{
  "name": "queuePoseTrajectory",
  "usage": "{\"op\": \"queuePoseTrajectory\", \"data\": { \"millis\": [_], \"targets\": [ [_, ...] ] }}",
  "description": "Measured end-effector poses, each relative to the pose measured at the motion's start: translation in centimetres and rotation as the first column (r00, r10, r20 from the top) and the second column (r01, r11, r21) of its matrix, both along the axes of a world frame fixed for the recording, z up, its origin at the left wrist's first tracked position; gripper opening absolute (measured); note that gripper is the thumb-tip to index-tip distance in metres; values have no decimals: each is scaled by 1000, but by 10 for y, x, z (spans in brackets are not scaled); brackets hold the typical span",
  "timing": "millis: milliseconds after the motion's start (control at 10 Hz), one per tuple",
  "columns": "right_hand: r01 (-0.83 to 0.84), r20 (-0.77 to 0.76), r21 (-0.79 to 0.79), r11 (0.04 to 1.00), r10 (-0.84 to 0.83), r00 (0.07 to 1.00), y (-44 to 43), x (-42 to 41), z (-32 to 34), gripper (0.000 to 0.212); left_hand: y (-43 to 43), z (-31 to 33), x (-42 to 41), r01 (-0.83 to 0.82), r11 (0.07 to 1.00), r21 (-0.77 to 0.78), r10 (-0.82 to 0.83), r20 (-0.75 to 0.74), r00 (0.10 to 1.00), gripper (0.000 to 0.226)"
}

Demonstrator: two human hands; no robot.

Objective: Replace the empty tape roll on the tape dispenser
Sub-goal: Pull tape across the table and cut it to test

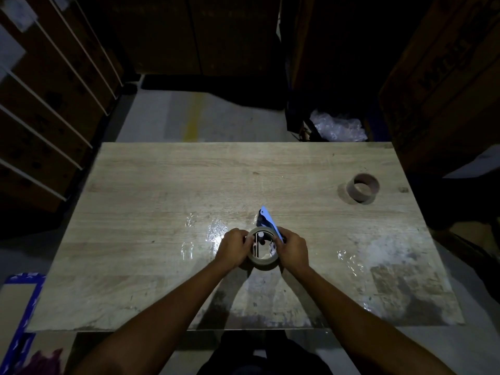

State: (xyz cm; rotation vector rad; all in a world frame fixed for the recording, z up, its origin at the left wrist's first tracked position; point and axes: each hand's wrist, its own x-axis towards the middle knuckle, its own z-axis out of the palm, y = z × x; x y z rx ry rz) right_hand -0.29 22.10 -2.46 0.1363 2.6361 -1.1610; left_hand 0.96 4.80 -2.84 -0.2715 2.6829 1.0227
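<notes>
Two hands on it: our left hand [234,246] and right hand [291,249] are both wrapped around the new tape roll [263,251], one on each side, near the middle of the wooden table [162,212].
Fingers: curled onto the roll's outer wall from both sides, so both are gripping it. Right-hand fingers also look like they're pinching the blue tape dispenser [269,219], but it's dim and we can't say for sure.
Where the roll sits: right between our fingertips, hole facing up at us, with bits of the dispenser's hub showing through the core.
Dispenser axis: its long blue body runs away from our fingers, toward the far edge and tipped a little left.
Old core: the empty cardboard core [362,188] is well apart, off past the right hand, so already off the dispenser.
Next move, we reckon: push the roll square onto the hub. Both hands are equally close, so it's mostly about keeping it level.
</notes>
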Motion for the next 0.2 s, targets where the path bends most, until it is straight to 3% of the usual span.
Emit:
{"op": "queuePoseTrajectory", "data": {
  "millis": [100, 200],
  "targets": [
    [-17, -45, -6, 1000, 16, 999, 1, 4, 15, 27, 0, 12, 0, 44, 999, -17, -45, -60, 997, 34],
    [-25, -116, -16, 1000, 23, 993, -1, 5, 40, 33, -2, 33, 3, 88, 988, -126, -109, -172, 979, 45]
  ]
}}
